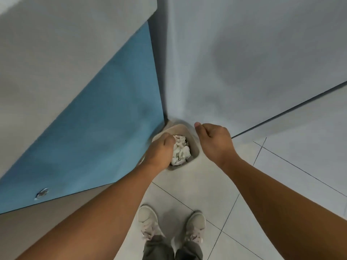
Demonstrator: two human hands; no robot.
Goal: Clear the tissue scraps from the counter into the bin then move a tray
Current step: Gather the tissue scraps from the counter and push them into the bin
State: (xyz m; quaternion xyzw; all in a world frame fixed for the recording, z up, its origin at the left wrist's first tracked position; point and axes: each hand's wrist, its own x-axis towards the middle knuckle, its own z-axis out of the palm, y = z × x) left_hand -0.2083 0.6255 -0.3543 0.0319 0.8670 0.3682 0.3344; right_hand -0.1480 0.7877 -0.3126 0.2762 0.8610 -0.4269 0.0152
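Hands over a small beige plastic bin sitting on the pale tiled floor, tucked in the corner where a blue cabinet panel is meeting a grey wall. Left hand is reaching down into the bin mouth, fingers curled together in a loose fist; cannot tell if anything is clamped inside them. Crumpled white tissue scraps are lying in the bin, just right of the left fingers and touching or nearly touching them. Right hand is hovering above the bin's right rim, fingers curled in, thumb tip sticking up, nothing visible in the grip. Grey worktop edge is running above the blue panel, well left of both hands. Below the forearms, two light grey sneakers are standing on the tiles.
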